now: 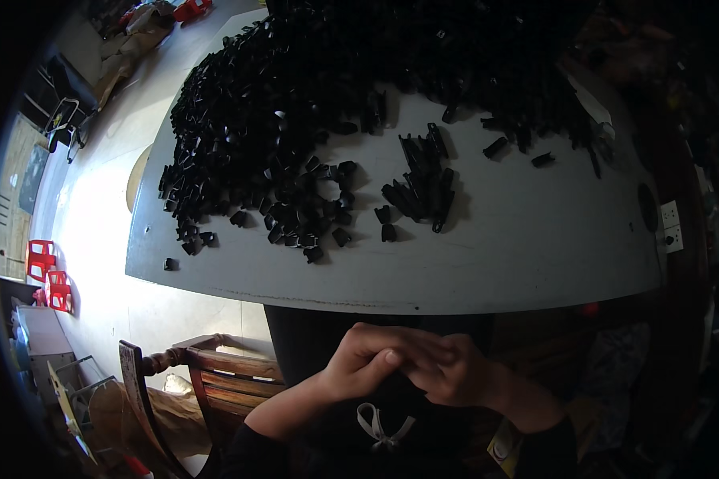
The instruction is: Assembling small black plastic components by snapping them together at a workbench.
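Observation:
My left hand (366, 361) and my right hand (458, 374) are folded together over my lap, just short of the table's near edge. The left fingers reach across onto the right hand, whose fingers are curled and partly covered. No object shows in either hand; the palms are hidden. Beyond them, on the white table (535, 239), lies a small cluster of long black plastic pieces (423, 180). To its left spreads a big heap of short black plastic pieces (248, 152). Two short pieces (387, 232) sit just beside the cluster.
A dark mass of black parts (487, 64) covers the far side of the table, with a few loose pieces (543, 160) at its edge. A wooden chair (232, 375) stands at my left. Red stools (58, 290) are on the floor farther left. A wall socket (671, 227) is at right.

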A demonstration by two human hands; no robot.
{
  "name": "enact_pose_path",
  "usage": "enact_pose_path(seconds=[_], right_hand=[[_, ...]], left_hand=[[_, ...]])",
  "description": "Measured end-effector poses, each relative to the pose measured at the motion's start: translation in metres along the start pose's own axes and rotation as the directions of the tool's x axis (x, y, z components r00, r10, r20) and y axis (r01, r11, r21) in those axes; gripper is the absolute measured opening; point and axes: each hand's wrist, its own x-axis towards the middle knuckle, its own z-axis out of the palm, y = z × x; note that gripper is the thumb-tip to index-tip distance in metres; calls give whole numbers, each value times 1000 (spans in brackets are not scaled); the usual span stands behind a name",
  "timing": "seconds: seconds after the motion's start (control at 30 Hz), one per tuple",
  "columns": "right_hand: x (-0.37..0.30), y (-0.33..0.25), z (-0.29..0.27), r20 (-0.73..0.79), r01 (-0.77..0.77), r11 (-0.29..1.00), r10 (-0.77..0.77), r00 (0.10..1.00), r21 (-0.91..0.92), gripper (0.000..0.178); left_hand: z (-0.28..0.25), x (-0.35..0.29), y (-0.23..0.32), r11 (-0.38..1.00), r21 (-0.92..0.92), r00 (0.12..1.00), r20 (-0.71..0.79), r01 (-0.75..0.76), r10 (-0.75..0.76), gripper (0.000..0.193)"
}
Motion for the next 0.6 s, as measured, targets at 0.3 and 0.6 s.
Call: enact_pose_path(seconds=[0.3, 0.6], right_hand=[[21, 38, -17, -33, -379, 918, 378, 925, -118, 41], [44, 132, -40, -175, -324, 805, 272, 946, -497, 34]], left_hand=[[-40, 37, -6, 630, 770, 945, -119, -106, 304, 14], [-69, 60, -17, 75, 988, 989, 131, -135, 63, 29]])
